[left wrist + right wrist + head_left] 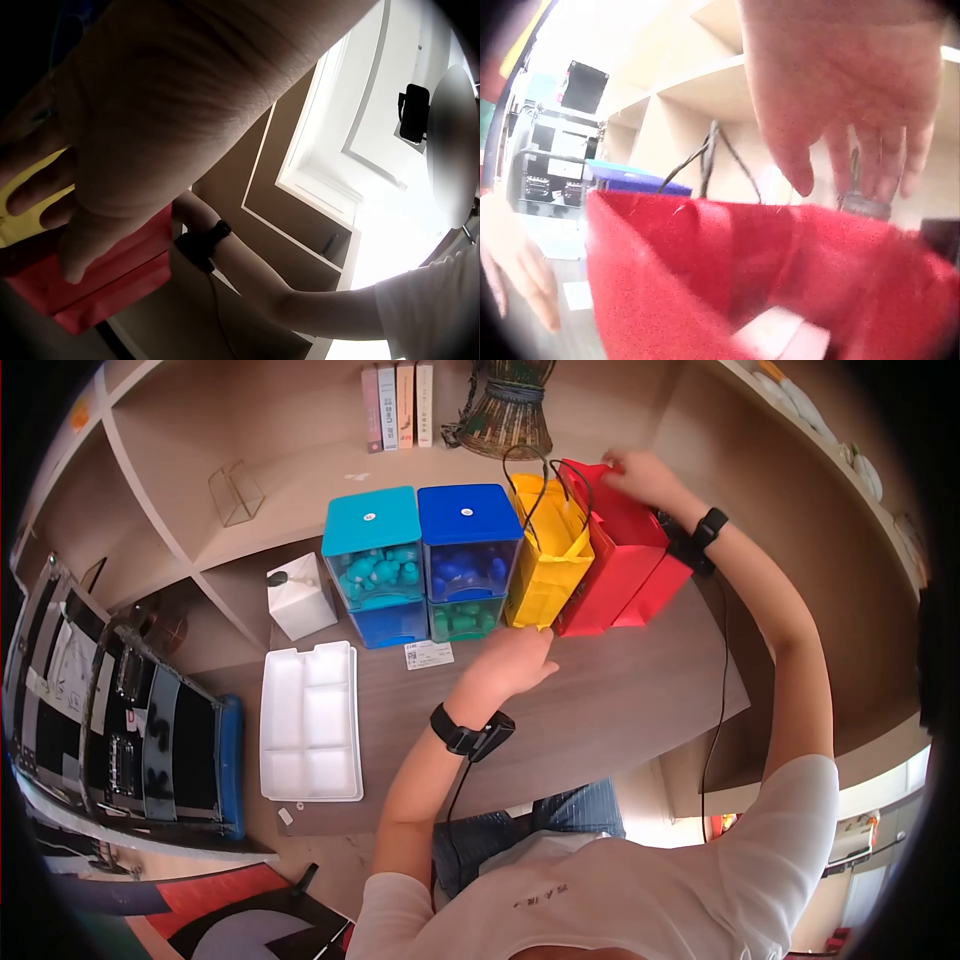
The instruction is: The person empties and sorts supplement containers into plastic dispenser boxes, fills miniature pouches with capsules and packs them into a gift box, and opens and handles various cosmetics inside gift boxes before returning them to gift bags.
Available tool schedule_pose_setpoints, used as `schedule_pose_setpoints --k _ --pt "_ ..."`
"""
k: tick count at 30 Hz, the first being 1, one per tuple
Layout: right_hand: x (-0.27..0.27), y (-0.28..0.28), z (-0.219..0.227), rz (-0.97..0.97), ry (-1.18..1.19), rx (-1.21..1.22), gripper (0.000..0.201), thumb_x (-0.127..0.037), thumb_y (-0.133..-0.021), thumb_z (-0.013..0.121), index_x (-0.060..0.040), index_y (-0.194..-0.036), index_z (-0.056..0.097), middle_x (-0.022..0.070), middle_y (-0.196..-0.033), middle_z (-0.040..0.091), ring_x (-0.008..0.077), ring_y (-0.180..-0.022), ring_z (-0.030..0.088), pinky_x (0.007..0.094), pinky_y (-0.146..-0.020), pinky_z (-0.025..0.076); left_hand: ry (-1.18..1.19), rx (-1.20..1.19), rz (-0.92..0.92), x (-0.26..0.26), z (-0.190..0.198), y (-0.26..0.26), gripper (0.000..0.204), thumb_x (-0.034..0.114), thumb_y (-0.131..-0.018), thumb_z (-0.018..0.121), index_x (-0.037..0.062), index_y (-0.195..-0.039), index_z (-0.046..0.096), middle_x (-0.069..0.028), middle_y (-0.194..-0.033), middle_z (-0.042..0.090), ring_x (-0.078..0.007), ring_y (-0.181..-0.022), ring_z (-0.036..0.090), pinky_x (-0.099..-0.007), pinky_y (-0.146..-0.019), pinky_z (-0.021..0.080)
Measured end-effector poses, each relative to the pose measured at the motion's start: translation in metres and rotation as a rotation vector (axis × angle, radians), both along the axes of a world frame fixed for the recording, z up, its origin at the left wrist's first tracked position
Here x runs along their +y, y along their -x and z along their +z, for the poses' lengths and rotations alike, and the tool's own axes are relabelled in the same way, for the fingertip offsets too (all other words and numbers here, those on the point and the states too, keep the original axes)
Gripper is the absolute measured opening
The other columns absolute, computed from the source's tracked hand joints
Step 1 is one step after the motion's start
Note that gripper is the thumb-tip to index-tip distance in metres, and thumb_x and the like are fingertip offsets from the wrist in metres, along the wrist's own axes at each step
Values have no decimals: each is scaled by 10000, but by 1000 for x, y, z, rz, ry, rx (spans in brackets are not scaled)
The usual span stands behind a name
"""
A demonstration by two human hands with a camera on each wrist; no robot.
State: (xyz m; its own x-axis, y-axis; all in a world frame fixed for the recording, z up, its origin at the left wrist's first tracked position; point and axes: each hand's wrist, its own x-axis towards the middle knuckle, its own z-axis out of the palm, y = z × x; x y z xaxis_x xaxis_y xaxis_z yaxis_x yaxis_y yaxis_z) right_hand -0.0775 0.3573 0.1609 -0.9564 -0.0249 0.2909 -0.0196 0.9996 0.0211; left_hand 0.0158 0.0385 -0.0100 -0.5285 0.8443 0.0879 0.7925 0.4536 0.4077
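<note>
A red paper bag stands at the right of the desk, beside a yellow paper bag with dark cord handles. My right hand is over the back top edge of the red bag; in the right wrist view that hand hangs above the bag's open top, fingers pointing down, and pale pieces lie inside the red bag. My left hand is at the lower front of the yellow bag, fingers extended; whether it touches is unclear. The left wrist view shows this hand before both bags.
Left of the bags stand stacked boxes with a teal lid and a blue lid, holding teal, blue and green pieces. A white divided tray and a white box are farther left. Books and a woven object stand behind.
</note>
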Motion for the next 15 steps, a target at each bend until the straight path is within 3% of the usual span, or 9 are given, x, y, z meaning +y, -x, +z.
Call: schedule_pose_setpoints --k 4,6,7,8,10,15 --pt "55 -17 17 -168 -84 191 659 -399 -853 690 -43 -1396 573 256 -1313 653 408 -1148 659 437 -993 526 27 -11 8 -1 7 -3 410 330 -934 688 -5 -1162 622 -218 -1053 708 -420 -970 689 -503 -829 562" --pt "81 -40 1 -285 350 -94 796 -477 -843 717 -36 -1465 489 210 -1350 645 344 -1210 641 392 -998 512 47 -16 11 1 9 -5 409 328 -934 687 -5 -1162 623 -218 -1054 708 -420 -969 689 -504 -828 561" --pt "26 -79 16 -418 541 -151 838 -496 -833 738 -15 -1464 466 165 -1262 669 270 -1165 647 327 -950 510 41 -7 12 0 6 -4 405 328 -932 688 -2 -1157 624 -218 -1052 708 -419 -971 689 -506 -827 561" --pt "34 -81 12 -419 539 -149 838 -496 -833 738 -15 -1464 466 165 -1262 669 270 -1165 647 327 -950 510 34 3 15 1 4 -3 402 329 -931 689 1 -1153 624 -218 -1051 708 -419 -972 689 -508 -825 561" --pt "60 -82 -13 -237 972 -209 829 -446 -815 764 -9 -1452 461 153 -1213 655 232 -1134 644 281 -918 507 42 15 13 4 -1 -2 400 330 -929 690 1 -1147 624 -217 -1049 708 -418 -976 689 -509 -823 561" --pt "57 -84 -14 -183 902 -158 807 -394 -798 778 12 -1425 471 150 -1195 651 223 -1119 638 310 -909 518 104 4 18 7 5 -8 406 338 -928 691 0 -1141 619 -218 -1061 707 -420 -991 686 -508 -822 563"
